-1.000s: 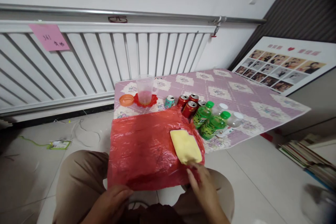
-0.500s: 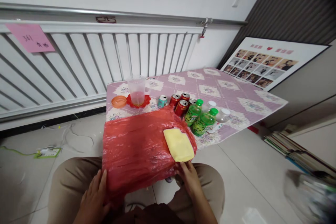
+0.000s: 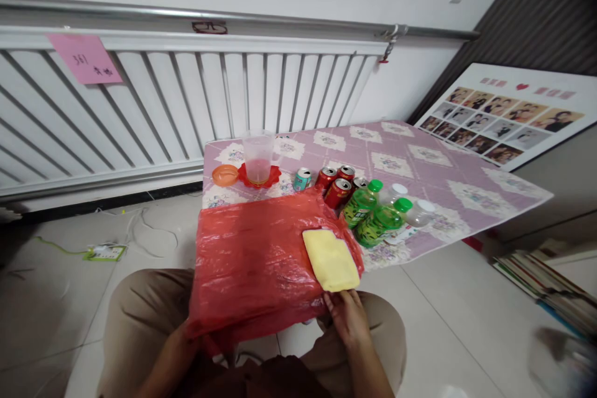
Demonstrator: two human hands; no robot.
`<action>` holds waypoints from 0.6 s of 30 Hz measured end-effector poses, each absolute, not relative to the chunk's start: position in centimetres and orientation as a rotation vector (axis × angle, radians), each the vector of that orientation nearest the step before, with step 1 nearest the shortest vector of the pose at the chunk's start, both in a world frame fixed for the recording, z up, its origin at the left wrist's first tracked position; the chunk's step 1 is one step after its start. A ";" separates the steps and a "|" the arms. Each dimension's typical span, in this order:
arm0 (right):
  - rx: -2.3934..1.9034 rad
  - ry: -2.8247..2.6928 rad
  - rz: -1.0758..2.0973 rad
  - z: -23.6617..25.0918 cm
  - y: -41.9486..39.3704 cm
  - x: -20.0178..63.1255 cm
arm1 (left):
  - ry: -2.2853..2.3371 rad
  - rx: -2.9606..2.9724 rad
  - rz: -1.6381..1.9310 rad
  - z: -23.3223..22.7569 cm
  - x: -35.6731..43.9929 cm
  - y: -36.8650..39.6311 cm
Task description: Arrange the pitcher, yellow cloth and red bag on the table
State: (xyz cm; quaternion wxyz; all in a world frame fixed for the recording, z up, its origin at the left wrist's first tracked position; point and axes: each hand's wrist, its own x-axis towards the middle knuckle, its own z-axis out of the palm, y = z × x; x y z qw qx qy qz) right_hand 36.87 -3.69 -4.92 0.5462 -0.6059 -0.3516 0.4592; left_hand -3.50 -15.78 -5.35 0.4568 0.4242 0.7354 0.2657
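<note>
A crinkled red plastic bag (image 3: 256, 255) lies spread over the near end of the table and hangs past its front edge. On its right part rests a folded yellow cloth (image 3: 331, 260). My left hand (image 3: 180, 342) is at the bag's lower left corner, its fingers hidden by the plastic. At the lower right, my right hand (image 3: 349, 317) has its fingers bent against the bag's front edge, just below the cloth; the fingertips are partly hidden.
Behind the bag are a plastic jug (image 3: 258, 158) on a red dish (image 3: 275, 175), an orange lid (image 3: 225, 175), a teal can (image 3: 302, 180), several red cans (image 3: 337, 193) and green-capped bottles (image 3: 380, 222). A radiator (image 3: 186, 99) runs along the wall.
My left hand has slid from on top of the bag's left edge to its lower corner, fingers now covered. My right hand stays by the cloth. The view has shifted left.
</note>
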 end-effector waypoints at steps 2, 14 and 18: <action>-1.444 -0.831 1.045 -5.1 -3.5 36.8 | 1.900 1.140 0.585 -5.6 -3.9 -15.4; -1.436 -0.834 1.067 -5.8 -3.7 37.0 | 1.680 0.604 0.565 -2.5 -3.3 -17.8; -1.430 -0.820 1.097 -5.7 -3.1 36.8 | 1.413 0.433 0.804 -0.6 -0.4 -17.2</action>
